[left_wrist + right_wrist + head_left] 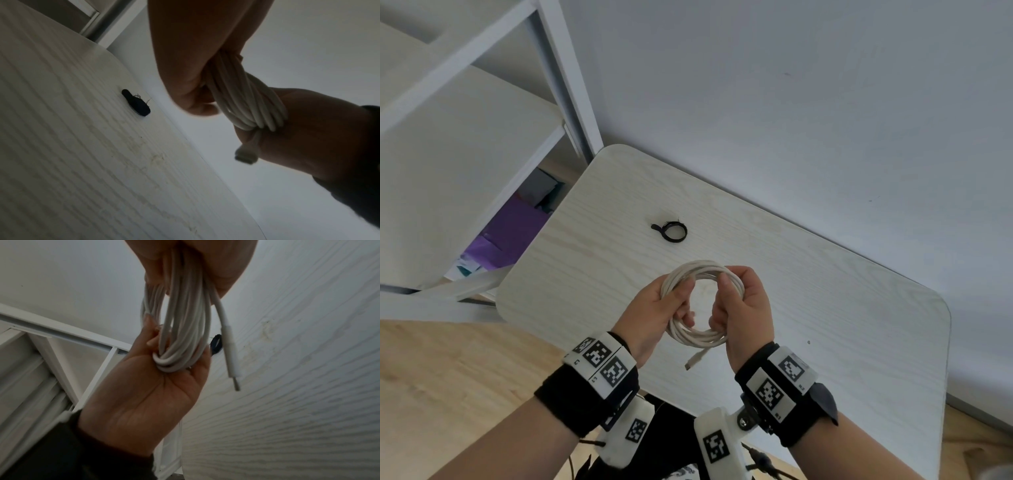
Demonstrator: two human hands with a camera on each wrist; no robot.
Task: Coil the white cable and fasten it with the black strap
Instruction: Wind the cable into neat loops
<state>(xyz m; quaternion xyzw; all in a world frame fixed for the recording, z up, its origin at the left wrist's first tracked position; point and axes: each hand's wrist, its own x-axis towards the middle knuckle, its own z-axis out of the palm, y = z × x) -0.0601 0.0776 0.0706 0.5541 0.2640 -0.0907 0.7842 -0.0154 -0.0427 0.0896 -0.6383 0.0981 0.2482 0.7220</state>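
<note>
The white cable [700, 301] is wound into a round bundle of several loops and held up above the table [825, 308], between both hands; the left hand [654, 308] grips the left side of the bundle with thumb over the strands and fingers curled under, and the right hand [743, 305] closes round the right side the same way; one plug end [693, 361] hangs loose below the bundle, near the right wrist. The black strap [670, 231] lies on the table just beyond the hands, curled into a small ring with a tab sticking out, touched by nothing.

By my reckoning the coiling is about done and the fastening comes next; that calls for one hand to let go. The sound way is to gather all the loops into one hand first, squeezing them flat so no strand springs out; the wrist views show the strands already fanning a little where the fingers cross them. The dangling plug wants tucking alongside the loops or leaving clear of the strap's path. Then the free hand can reach for the strap, open its ring, and pass it round the pinched part of the bundle; a slack grip would let the coil spill.
</note>
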